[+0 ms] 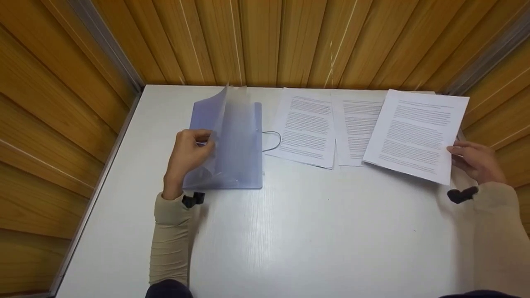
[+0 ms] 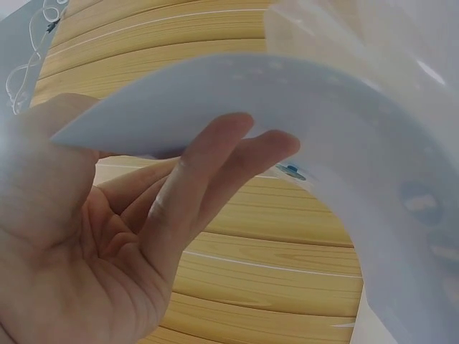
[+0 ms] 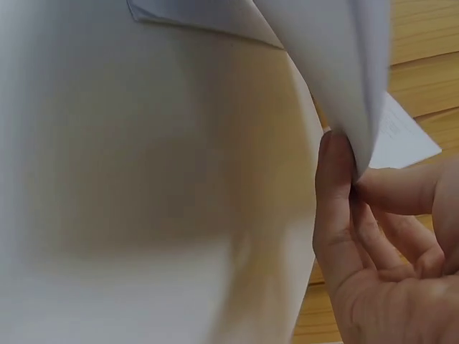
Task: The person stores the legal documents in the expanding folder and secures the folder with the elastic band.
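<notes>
A translucent blue document folder (image 1: 242,157) lies at the left of the table with its cover (image 1: 207,109) raised. My left hand (image 1: 188,151) pinches the edge of that cover between thumb and fingers. Seen from the left wrist, the cover (image 2: 229,93) bends in an arc, and clear plastic leaves (image 2: 323,29) show behind it. At the right, my right hand (image 1: 478,161) holds printed papers (image 1: 418,132) by their right edge, tilted over the table. Thumb and fingertips pinch the papers (image 3: 333,64) in the right wrist view.
Two more lots of printed pages, the left pages (image 1: 308,128) and the middle pages (image 1: 359,128), lie along the back of the white table (image 1: 298,231). A thin elastic loop (image 1: 278,141) sticks out from the folder's right edge. Wooden panel walls (image 1: 265,41) enclose the table.
</notes>
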### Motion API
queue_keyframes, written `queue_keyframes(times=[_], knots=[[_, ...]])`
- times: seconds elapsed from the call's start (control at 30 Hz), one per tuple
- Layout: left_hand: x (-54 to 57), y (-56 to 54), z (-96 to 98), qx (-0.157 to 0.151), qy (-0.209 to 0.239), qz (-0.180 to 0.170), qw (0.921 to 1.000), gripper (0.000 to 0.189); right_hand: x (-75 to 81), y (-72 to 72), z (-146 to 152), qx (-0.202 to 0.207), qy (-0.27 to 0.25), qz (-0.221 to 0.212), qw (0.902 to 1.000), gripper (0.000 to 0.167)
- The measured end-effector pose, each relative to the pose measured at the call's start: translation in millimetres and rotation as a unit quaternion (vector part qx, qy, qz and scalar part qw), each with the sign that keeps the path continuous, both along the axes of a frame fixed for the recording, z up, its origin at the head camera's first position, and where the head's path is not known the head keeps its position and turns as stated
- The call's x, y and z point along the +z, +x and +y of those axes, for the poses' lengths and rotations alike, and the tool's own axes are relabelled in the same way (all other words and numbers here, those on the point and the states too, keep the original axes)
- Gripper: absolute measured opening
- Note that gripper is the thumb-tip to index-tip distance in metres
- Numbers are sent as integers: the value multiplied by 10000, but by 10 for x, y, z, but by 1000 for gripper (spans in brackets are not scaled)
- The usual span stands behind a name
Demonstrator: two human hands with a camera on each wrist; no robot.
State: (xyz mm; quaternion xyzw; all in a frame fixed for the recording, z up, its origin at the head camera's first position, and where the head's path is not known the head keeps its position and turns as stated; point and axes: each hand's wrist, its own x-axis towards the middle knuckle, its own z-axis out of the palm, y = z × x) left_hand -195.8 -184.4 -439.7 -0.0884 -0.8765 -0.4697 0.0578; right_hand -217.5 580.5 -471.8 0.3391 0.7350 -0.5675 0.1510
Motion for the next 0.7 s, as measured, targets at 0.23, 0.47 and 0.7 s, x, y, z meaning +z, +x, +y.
queue_keyframes(times=[0.23, 0.47, 0.7], knots=[[-15, 2, -3, 27, 35, -40, 10000, 36, 25, 14, -92, -309, -1294, 390, 9903, 27], [-34, 3, -5, -18, -30, 56, 10000, 38, 64, -46, -294, -277, -1822, 768, 9799, 13], [-19, 0, 6, 18, -30, 54, 10000, 37, 145, -96, -474, -4, -1728, 744, 9821, 17]])
